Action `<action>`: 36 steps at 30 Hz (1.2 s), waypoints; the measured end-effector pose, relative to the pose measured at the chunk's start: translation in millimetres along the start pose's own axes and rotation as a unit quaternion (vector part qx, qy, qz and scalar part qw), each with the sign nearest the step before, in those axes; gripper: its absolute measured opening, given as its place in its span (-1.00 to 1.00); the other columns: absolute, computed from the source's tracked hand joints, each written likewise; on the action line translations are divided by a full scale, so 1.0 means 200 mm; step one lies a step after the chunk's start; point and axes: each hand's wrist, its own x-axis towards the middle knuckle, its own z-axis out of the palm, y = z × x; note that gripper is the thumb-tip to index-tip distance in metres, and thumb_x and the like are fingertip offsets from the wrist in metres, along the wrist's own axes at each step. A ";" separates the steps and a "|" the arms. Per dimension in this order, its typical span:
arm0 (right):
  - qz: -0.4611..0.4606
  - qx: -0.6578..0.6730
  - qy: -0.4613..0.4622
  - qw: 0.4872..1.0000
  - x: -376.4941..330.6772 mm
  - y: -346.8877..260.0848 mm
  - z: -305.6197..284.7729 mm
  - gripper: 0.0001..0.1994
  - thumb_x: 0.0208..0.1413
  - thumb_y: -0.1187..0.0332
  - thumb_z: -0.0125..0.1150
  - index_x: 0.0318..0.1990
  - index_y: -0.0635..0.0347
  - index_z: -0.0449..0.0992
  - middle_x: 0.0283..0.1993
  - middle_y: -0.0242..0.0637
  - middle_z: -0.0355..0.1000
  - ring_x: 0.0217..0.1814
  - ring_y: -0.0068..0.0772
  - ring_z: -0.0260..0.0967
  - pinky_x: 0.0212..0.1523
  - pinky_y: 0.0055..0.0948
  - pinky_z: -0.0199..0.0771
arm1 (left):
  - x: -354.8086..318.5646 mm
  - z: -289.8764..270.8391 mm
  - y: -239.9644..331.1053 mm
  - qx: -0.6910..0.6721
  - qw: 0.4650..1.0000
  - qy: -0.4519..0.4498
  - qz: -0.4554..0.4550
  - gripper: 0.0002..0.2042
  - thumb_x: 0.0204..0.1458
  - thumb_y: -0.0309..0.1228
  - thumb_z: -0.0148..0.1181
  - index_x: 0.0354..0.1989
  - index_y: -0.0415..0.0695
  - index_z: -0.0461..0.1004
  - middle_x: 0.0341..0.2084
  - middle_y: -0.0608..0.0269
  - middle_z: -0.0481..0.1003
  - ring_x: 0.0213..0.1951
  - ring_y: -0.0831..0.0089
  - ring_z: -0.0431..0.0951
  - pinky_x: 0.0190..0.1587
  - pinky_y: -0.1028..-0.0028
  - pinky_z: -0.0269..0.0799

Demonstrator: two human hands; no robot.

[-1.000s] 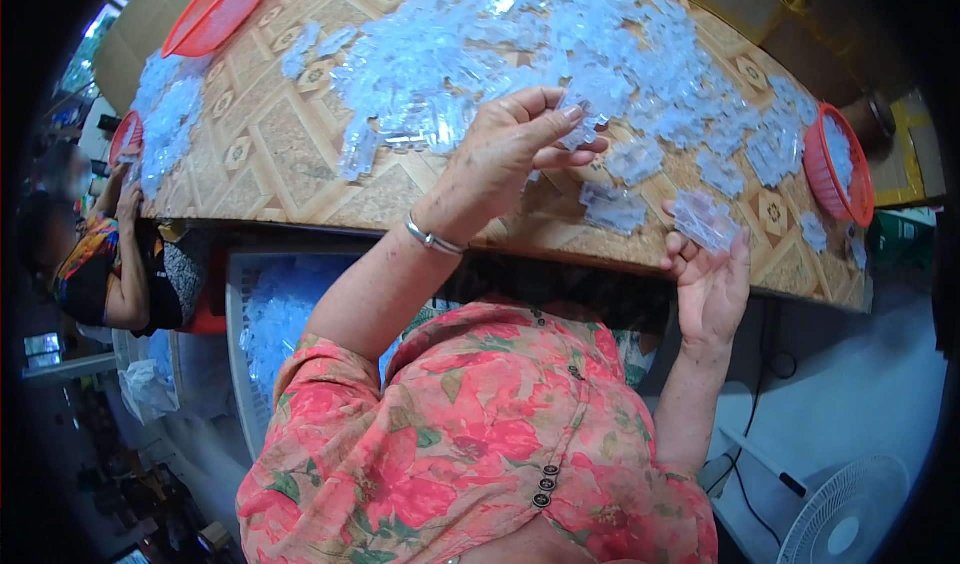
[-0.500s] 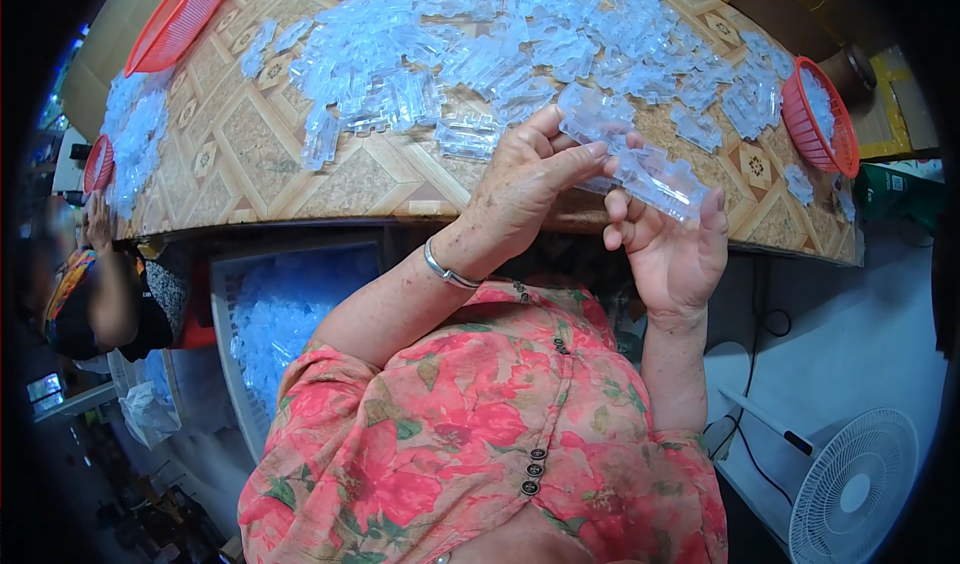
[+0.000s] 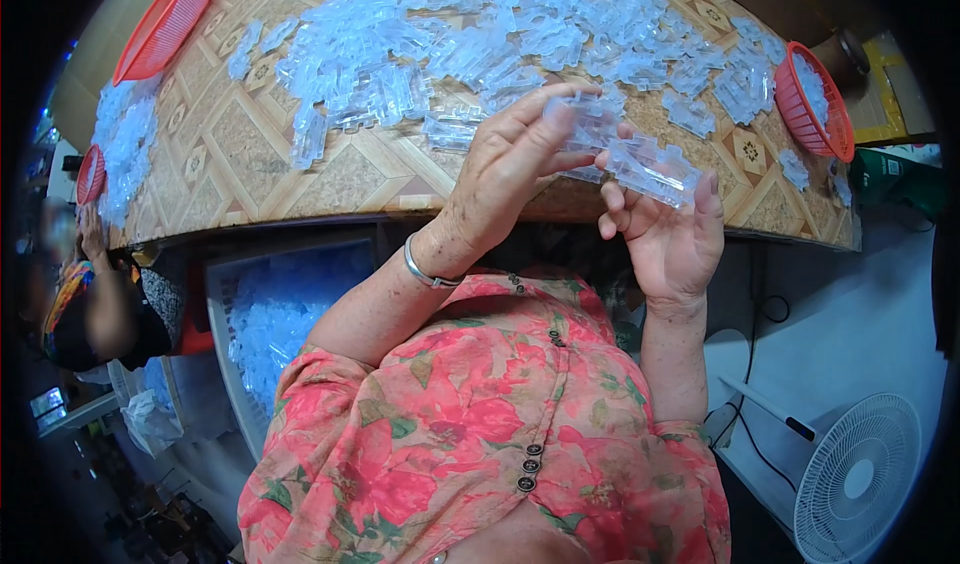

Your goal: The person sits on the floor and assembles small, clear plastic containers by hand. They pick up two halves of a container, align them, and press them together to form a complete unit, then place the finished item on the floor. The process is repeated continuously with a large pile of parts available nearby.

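The left hand (image 3: 515, 169) pinched one end of a clear plastic piece (image 3: 640, 159) with its fingers. The right hand (image 3: 670, 239) held the other end, its fingers curled under it. The piece was in the air, just past the near edge of the table (image 3: 250, 154). A big heap of clear pieces (image 3: 480, 34) covered the table's middle. A red basket (image 3: 815, 99) sat at its right edge, and another red basket (image 3: 160, 24) at its far left corner.

Person wears a short-sleeved blouse (image 3: 480, 434), pink-red w/ big red flowers & green leaves, buttoned down the front w/ small dark round buttons (image 3: 527, 466). Thin silver bangle (image 3: 425, 272) on the left wrist. Forearms bare, no rings or watch seen on either hand.
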 end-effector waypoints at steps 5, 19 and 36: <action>-0.011 -0.042 0.021 0.999 0.01 0.00 0.00 -0.22 0.35 -0.18 -0.16 0.31 0.51 0.20 0.11 0.12 0.44 -0.14 -0.34 0.43 -0.30 -0.35 0.58 | -0.02 -0.02 -0.03 -0.053 0.998 -0.001 -0.042 -0.45 0.42 -0.12 -0.27 0.31 -0.40 0.18 0.20 -0.08 0.33 0.16 0.24 0.47 0.22 0.20 0.49; -0.008 -0.014 0.034 0.999 0.02 0.00 -0.04 -0.35 0.43 -0.07 -0.28 0.28 0.44 0.23 0.15 0.18 0.43 -0.09 -0.20 0.54 -0.29 -0.32 0.67 | -0.04 0.02 -0.03 -0.228 0.969 0.038 -0.082 -0.51 0.44 -0.25 -0.33 0.36 -0.40 0.10 0.22 -0.07 0.30 0.22 0.19 0.39 0.33 0.13 0.35; -0.099 -0.058 0.000 0.993 0.01 0.04 -0.05 -0.32 0.37 -0.04 -0.06 0.37 0.40 0.10 0.19 -0.08 0.36 0.06 -0.36 0.42 -0.05 -0.31 0.61 | -0.03 0.03 -0.06 -0.309 0.944 0.013 -0.116 -0.52 0.42 -0.33 -0.28 0.43 -0.31 0.02 0.32 -0.05 0.20 0.29 0.10 0.32 0.39 0.11 0.24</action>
